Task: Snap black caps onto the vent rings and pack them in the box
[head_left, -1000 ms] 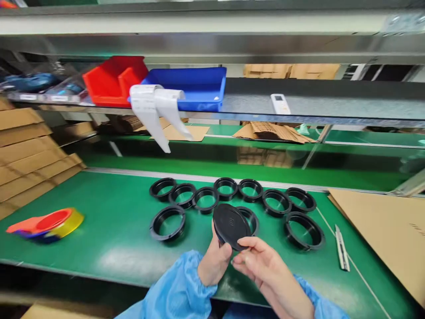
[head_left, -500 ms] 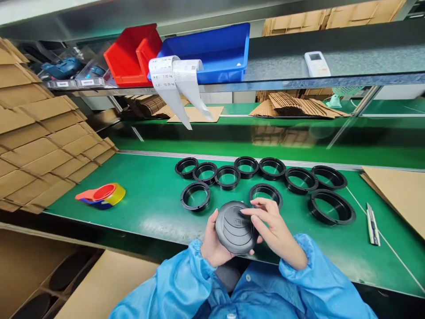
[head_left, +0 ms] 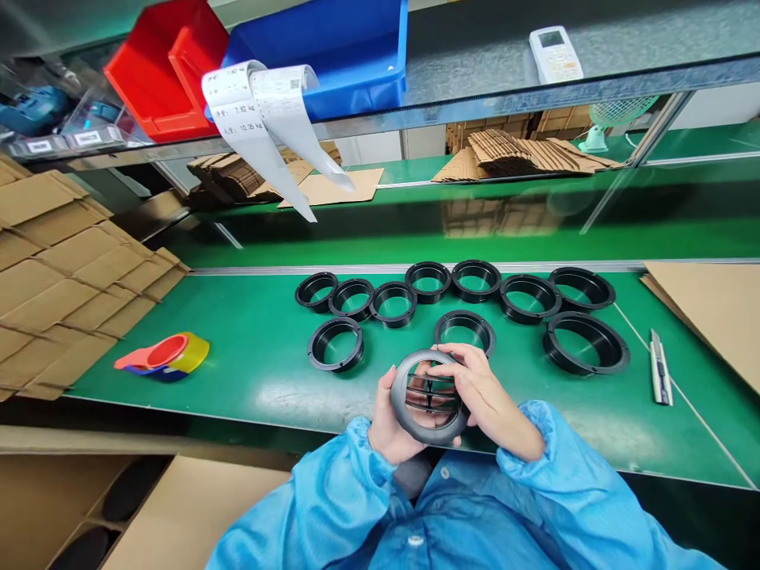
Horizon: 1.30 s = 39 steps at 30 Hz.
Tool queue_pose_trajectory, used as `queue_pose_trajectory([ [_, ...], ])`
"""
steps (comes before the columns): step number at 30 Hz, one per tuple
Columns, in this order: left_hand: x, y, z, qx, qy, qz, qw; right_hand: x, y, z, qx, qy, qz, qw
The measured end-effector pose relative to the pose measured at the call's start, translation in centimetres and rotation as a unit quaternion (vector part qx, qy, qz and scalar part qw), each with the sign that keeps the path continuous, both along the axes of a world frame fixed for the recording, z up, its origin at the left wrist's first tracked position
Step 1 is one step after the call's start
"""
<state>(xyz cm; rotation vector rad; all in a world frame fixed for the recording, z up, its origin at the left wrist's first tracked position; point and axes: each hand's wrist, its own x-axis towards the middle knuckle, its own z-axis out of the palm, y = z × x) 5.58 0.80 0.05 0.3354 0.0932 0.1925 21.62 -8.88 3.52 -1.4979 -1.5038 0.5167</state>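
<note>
Black and round, the slatted vent point(head_left: 431, 393) sat in the person's hands in the head view, low and just right of centre, over the near edge of the green table point(head_left: 255, 380). Its slats stood turned so that gaps showed between them, and fingers could be seen through the opening inside the smooth dark rim. The left hand point(head_left: 393, 431) gripped it, thumb against the left side of the rim and the other fingers passing underneath, with fingertips showing at the lower right edge. The right hand point(head_left: 484, 392) lay over the upper right of the rim, fingers bent across the opening by the top slats; whether it also gripped the vent could not be told. Blue sleeves point(head_left: 314, 499) covered both forearms. Beyond the hands, ten black rings point(head_left: 336, 368) lay on the green top, seven towards the back and three nearer, one of these just behind the right hand. A knife point(head_left: 660, 368) lay to the right, near a pile of cardboard sheets point(head_left: 712, 309); a red, yellow and blue object point(head_left: 175, 356) lay to the left, near stacked cardboard point(head_left: 77, 277). On the shelf above stood a red bin point(head_left: 154, 79) and a blue bin point(head_left: 350, 51), with printed paper strips point(head_left: 237, 111) hanging in front.
</note>
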Motion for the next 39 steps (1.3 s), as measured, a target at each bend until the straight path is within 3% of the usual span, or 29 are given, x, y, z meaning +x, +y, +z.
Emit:
queue_pose_trajectory([
  [9,0.6,0.1,0.3,-0.037,0.009,-0.024,0.999,0.7,-0.6,-1.0,0.013,0.065,-0.038,0.997],
  [18,0.7,-0.1,1.2,0.026,-0.013,-0.034,0.999,1.0,-1.3,-0.8,0.028,0.051,-0.037,0.998],
  [23,0.7,-0.3,1.0,0.021,-0.016,-0.025,0.999,1.0,-1.4,-0.8,0.031,0.043,-0.042,0.998],
  [27,0.4,-0.3,0.9,-0.016,-0.015,0.004,1.000,-0.1,-1.6,-1.2,0.061,-0.075,-0.047,0.994],
  [31,0.2,-0.4,1.4,-0.074,0.014,0.052,0.996,-1.1,-1.9,-1.5,0.093,-0.288,0.055,0.952],
  [39,1.2,-1.2,2.0,-0.035,0.082,0.032,0.995,-0.2,-1.1,0.6,0.014,-0.272,0.051,0.961],
])
